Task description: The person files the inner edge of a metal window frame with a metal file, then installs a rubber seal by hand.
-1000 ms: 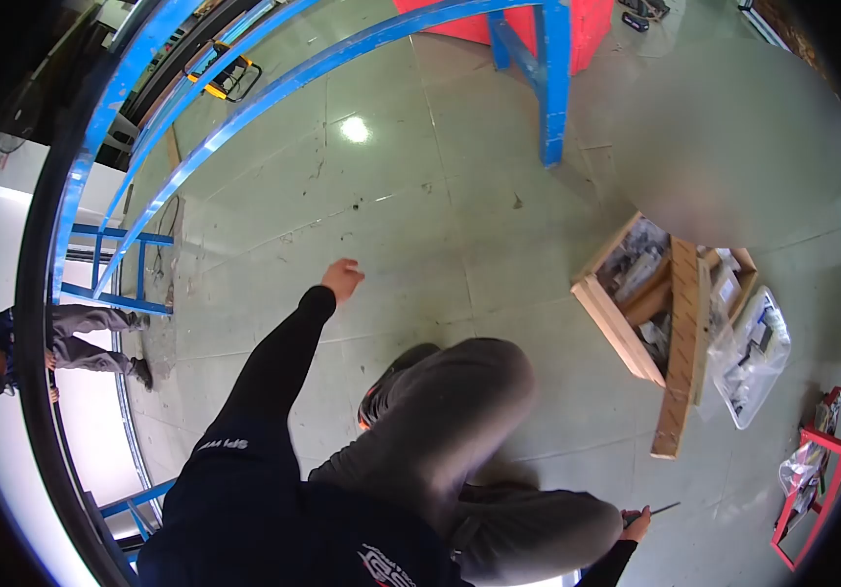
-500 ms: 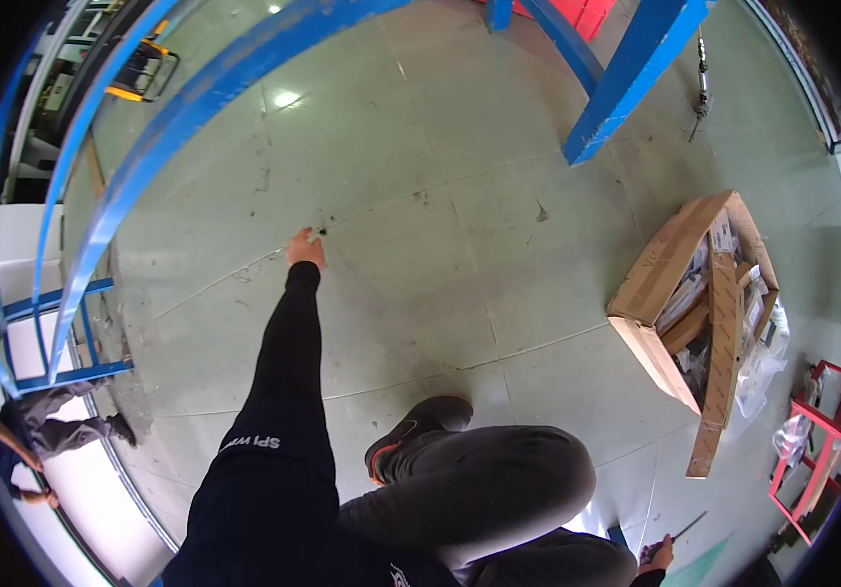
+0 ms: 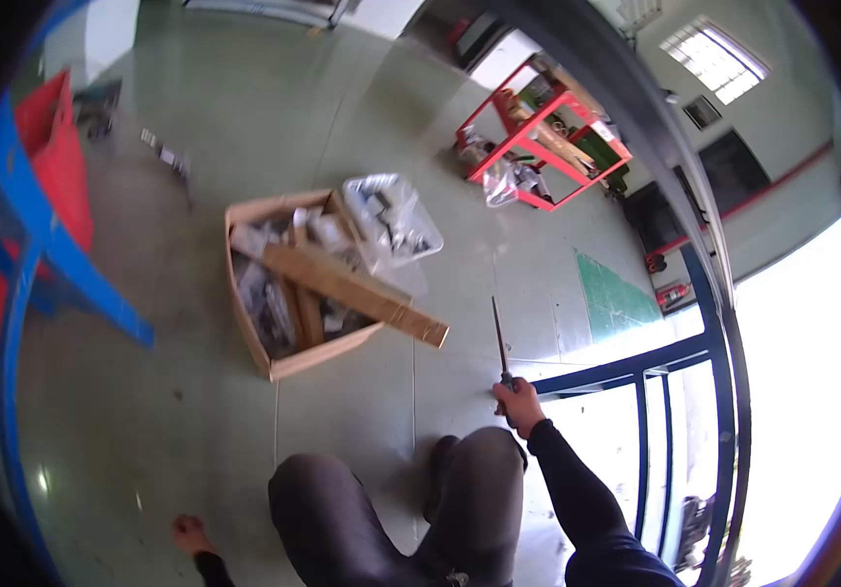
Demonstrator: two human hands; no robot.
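My right hand [image 3: 519, 403] is wrapped round the dark handle of a long screwdriver [image 3: 500, 338], its thin shaft pointing up and away from me. It is to the right of my knees, beside a blue metal frame [image 3: 587, 376]. Low at the left, my left hand [image 3: 188, 536] is slightly blurred, with its fingers curled in above the floor. Whatever it may hold is hidden. Ahead of my knees stands an open cardboard box [image 3: 318, 362] of wrapped parts, with a long cardboard strip [image 3: 357, 292] lying across it.
Behind the box is a clear plastic tub [image 3: 396, 220] with small parts. A red cart [image 3: 538, 137] stands further back. At the left are a blue metal leg [image 3: 97, 284] and a red bin [image 3: 48, 186]. A tall dark frame [image 3: 724, 352] rises close at my right.
My view has swung to the right. My left hand, stretched out low over the floor before, is now drawn back at the left. The screwdriver in my right hand has come fully into view.
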